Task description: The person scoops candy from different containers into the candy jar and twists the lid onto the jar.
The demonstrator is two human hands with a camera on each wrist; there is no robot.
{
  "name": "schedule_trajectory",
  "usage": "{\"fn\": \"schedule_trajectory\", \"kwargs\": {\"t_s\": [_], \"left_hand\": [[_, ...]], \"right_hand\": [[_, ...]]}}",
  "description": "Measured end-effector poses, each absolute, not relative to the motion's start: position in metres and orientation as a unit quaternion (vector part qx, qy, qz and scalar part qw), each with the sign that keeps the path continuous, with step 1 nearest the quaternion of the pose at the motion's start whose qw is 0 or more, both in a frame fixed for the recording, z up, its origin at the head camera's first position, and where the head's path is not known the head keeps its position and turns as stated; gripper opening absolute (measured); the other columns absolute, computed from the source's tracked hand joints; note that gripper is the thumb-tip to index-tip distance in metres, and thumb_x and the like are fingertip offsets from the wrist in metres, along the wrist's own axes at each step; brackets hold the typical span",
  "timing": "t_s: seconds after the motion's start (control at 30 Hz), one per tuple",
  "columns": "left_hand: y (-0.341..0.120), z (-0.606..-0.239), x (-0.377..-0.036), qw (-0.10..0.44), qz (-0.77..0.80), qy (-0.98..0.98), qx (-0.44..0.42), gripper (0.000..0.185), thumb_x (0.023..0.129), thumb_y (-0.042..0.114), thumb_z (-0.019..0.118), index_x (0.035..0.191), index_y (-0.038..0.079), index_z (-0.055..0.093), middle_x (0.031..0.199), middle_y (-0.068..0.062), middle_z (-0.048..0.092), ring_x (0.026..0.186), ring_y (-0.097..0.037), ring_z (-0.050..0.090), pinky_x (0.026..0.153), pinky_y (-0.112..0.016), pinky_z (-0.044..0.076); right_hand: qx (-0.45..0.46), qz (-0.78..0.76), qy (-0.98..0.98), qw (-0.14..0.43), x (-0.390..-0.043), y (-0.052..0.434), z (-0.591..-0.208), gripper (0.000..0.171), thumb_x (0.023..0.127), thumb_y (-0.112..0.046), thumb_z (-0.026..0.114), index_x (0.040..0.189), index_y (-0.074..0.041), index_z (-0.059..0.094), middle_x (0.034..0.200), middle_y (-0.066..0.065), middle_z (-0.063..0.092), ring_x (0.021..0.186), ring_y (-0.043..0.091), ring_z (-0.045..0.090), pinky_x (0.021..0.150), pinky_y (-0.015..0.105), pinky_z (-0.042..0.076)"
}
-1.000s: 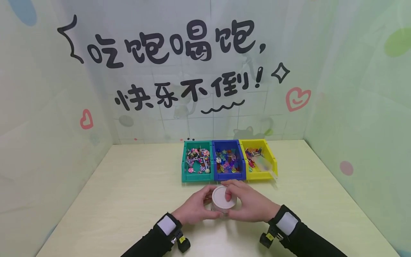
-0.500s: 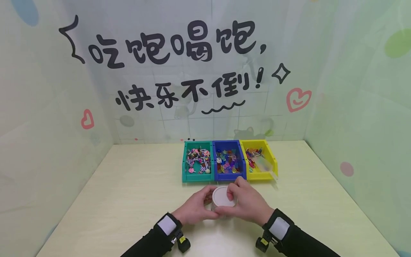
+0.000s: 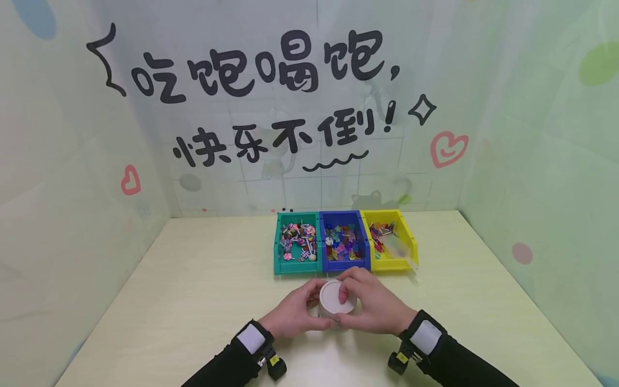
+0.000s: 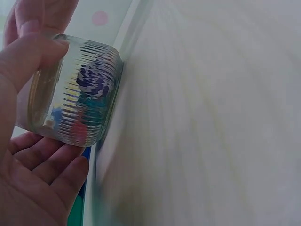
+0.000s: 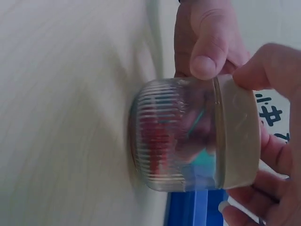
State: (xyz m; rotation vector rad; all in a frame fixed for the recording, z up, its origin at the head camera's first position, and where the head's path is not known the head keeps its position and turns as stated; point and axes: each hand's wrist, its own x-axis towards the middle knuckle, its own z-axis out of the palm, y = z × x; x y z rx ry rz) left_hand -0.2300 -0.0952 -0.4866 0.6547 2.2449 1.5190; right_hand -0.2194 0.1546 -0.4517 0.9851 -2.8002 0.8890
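A small ribbed glass jar (image 3: 337, 312) with a white lid (image 3: 336, 296) stands on the pale table (image 3: 193, 301) in front of three bins. My left hand (image 3: 304, 307) grips the glass body from the left, thumb on the near side. My right hand (image 3: 361, 301) curls round the lid from the right. In the left wrist view the jar (image 4: 80, 96) holds a purple-and-white swirled sweet and other coloured bits. In the right wrist view my right fingers (image 5: 275, 75) wrap the lid (image 5: 237, 136) above the glass (image 5: 178, 136).
Behind the jar stand a green bin (image 3: 276, 252), a blue bin (image 3: 344, 265) and a yellow bin (image 3: 410, 242), side by side, each holding small coloured sweets. Decorated walls close off the table at the back, left and right.
My right wrist swung left around the lid half a second ago and has come back to the right. The left hand and the jar stay where they were.
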Motion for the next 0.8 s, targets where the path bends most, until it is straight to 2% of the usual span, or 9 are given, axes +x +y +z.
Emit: {"fn": "schedule_trajectory", "kwargs": {"t_s": [0.1,0.17,0.23,0.33,0.43,0.53,0.6,0.7,0.8], "left_hand": [[-0.095,-0.486,-0.230,0.179,0.540,0.791,0.226,0.074,0.092,0.019,0.090,0.155,0.016,0.051,0.156,-0.006,0.060,0.151,-0.033,0.055,0.130,-0.053,0.043],[-0.095,-0.486,-0.229,0.181,0.541,0.791,0.221,0.074,0.091,0.018,0.091,0.154,0.017,0.052,0.156,-0.005,0.060,0.151,-0.033,0.056,0.129,-0.053,0.044],[-0.095,-0.485,-0.228,0.182,0.540,0.792,0.219,0.074,0.091,0.017,0.091,0.154,0.017,0.052,0.155,-0.006,0.060,0.150,-0.033,0.056,0.128,-0.053,0.045],[-0.095,-0.486,-0.228,0.181,0.543,0.789,0.223,0.074,0.091,0.016,0.090,0.154,0.016,0.051,0.156,-0.007,0.060,0.151,-0.033,0.056,0.128,-0.052,0.045],[-0.095,-0.487,-0.229,0.177,0.542,0.788,0.231,0.073,0.092,0.016,0.089,0.154,0.015,0.051,0.156,-0.007,0.059,0.151,-0.034,0.055,0.129,-0.052,0.044],[-0.095,-0.487,-0.229,0.175,0.540,0.790,0.234,0.074,0.093,0.016,0.089,0.155,0.015,0.050,0.156,-0.007,0.059,0.151,-0.033,0.055,0.130,-0.052,0.043],[-0.095,-0.487,-0.229,0.174,0.538,0.791,0.234,0.074,0.092,0.016,0.089,0.156,0.014,0.050,0.156,-0.007,0.059,0.150,-0.033,0.056,0.130,-0.052,0.043],[-0.095,-0.487,-0.229,0.175,0.537,0.792,0.232,0.074,0.092,0.016,0.089,0.156,0.014,0.050,0.156,-0.007,0.059,0.150,-0.033,0.056,0.130,-0.052,0.043],[-0.095,-0.487,-0.229,0.176,0.537,0.791,0.232,0.074,0.092,0.016,0.089,0.155,0.014,0.050,0.156,-0.007,0.059,0.151,-0.033,0.055,0.130,-0.052,0.043]], "right_hand": [[0.270,0.285,-0.918,0.047,-0.216,0.148,-0.454,0.046,0.084,-0.061,0.090,0.095,-0.027,0.062,0.107,-0.007,0.052,0.104,0.011,0.053,0.085,0.025,0.054],[0.234,0.268,-0.932,0.065,-0.213,0.142,-0.457,0.053,0.081,-0.069,0.089,0.094,-0.026,0.061,0.099,-0.006,0.045,0.094,0.010,0.049,0.077,0.022,0.047],[0.214,0.244,-0.942,0.085,-0.211,0.138,-0.458,0.058,0.079,-0.074,0.088,0.091,-0.024,0.060,0.097,-0.005,0.045,0.089,0.010,0.047,0.074,0.022,0.045],[0.226,0.212,-0.944,0.110,-0.210,0.137,-0.458,0.058,0.082,-0.077,0.083,0.089,-0.025,0.058,0.102,-0.004,0.054,0.093,0.012,0.052,0.080,0.026,0.051],[0.267,0.212,-0.933,0.111,-0.211,0.142,-0.454,0.047,0.088,-0.066,0.083,0.089,-0.026,0.058,0.124,0.001,0.069,0.112,0.020,0.064,0.099,0.039,0.061],[0.306,0.230,-0.920,0.082,-0.214,0.148,-0.450,0.034,0.088,-0.050,0.084,0.091,-0.028,0.057,0.144,0.004,0.071,0.134,0.029,0.064,0.113,0.057,0.057],[0.320,0.243,-0.914,0.056,-0.216,0.151,-0.449,0.031,0.087,-0.044,0.084,0.093,-0.029,0.057,0.149,0.003,0.070,0.140,0.030,0.062,0.116,0.063,0.053],[0.324,0.258,-0.910,0.034,-0.218,0.154,-0.450,0.033,0.086,-0.043,0.086,0.096,-0.030,0.057,0.147,-0.001,0.069,0.138,0.028,0.062,0.115,0.061,0.055],[0.316,0.267,-0.910,0.030,-0.218,0.153,-0.452,0.034,0.087,-0.045,0.088,0.097,-0.030,0.059,0.137,-0.003,0.067,0.130,0.022,0.061,0.109,0.050,0.060]]}}
